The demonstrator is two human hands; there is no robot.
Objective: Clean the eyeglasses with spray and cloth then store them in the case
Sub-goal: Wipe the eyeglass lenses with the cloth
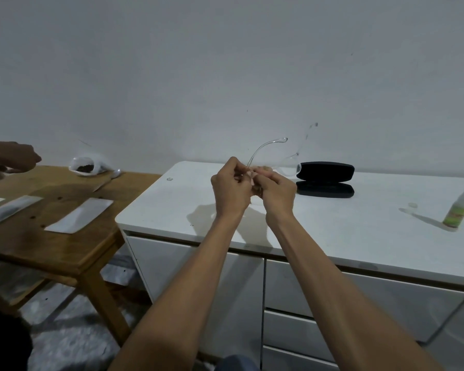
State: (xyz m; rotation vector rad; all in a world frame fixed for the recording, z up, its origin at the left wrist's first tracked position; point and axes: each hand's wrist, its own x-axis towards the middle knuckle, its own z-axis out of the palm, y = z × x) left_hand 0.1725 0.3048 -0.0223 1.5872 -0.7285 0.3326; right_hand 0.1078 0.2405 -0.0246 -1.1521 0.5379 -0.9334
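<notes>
Clear-framed eyeglasses [263, 149] are held up above the white cabinet top [332, 226], their temples pointing up and away. My left hand [231, 188] grips the frame from the left. My right hand [277, 192] presses a pinkish cloth [256, 172] against a lens; most of the cloth is hidden between my fingers. A black glasses case [326, 179] lies open just right of my hands. A small green spray bottle [458, 210] stands at the far right, with its clear cap [412, 205] lying beside it.
A wooden table [65, 236] adjoins the cabinet on the left, carrying flat white packets [79, 215] and a plastic bag of dark bits [87, 166]. Another person's hand [16, 158] reaches over it at the far left. Cabinet drawers are below.
</notes>
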